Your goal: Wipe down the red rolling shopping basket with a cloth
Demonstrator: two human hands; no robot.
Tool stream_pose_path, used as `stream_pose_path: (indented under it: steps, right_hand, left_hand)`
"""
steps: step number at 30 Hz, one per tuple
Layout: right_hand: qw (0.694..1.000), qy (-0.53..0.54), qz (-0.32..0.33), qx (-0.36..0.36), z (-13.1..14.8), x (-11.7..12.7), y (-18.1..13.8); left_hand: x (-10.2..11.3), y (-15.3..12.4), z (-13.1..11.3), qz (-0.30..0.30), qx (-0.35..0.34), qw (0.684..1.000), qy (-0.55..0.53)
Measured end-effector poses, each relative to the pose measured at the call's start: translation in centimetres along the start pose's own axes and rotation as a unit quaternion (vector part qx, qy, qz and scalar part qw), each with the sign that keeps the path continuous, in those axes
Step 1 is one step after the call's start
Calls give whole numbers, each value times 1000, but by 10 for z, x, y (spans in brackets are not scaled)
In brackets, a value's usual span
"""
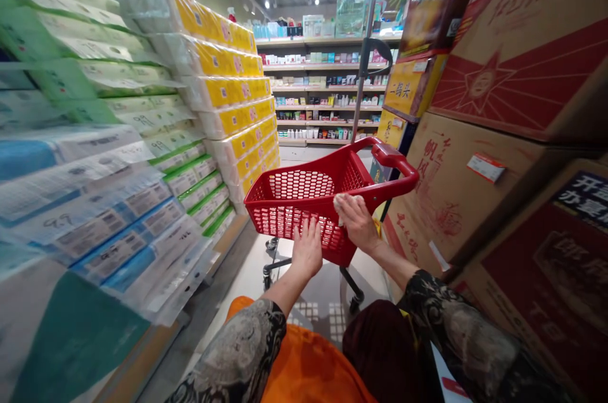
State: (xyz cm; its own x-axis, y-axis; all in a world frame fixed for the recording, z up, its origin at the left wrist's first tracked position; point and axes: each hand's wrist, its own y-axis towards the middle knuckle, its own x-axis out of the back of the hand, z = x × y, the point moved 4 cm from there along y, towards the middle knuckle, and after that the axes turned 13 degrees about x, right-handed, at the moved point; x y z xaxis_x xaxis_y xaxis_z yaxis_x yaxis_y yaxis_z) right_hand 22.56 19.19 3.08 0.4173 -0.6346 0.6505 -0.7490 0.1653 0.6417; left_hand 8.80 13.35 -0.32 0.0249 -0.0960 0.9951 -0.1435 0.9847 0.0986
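Note:
A red plastic shopping cart [304, 191] stands in the aisle just ahead of me, its basket showing nothing inside. My left hand [307, 249] lies flat, fingers stretched out, against the near side of the basket. My right hand [357, 220] presses a white cloth [346, 201] on the basket's near rim, fingers bent over it. The cart's red handle [396, 161] is to the right, beyond my right hand.
Stacked tissue packs [142, 137] fill the shelves on the left. Large brown and red cardboard boxes [513, 156] are piled on the right. Shelves of skincare products [327, 99] stand at the far end. An orange cloth [304, 365] lies over my lap.

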Motion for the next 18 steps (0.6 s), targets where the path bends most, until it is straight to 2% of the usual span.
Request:
stream_pose_path:
  steps: [3, 5, 7, 10, 12, 14, 16, 18]
  right_hand:
    - [996, -56, -36, -52, -37, 30, 1]
    - [996, -69, -17, -55, -43, 27, -13]
    - [997, -55, 36, -29, -31, 10, -34]
    - [993, -4, 111, 39, 2, -14, -58]
    - [992, 17, 115, 52, 9, -12, -57]
    - [997, 7, 71, 6, -8, 7, -43]
    - [996, -33, 2, -84, -45, 37, -24]
    - [983, -72, -37, -162, -83, 61, -8]
  left_hand:
    - [4, 1, -13, -9, -14, 1000, -17]
    - [4, -2, -18, -12, -20, 999, -25]
    - [3, -5, -20, -11, -25, 999, -29]
    - [4, -6, -16, -10, -28, 999, -29]
    - [6, -1, -10, -8, -21, 999, -28]
    - [10, 9, 0, -10, 1, 1000, -27]
    - [16, 24, 11, -22, 35, 999, -26]
    - [22, 40, 24, -33, 68, 997, -28]
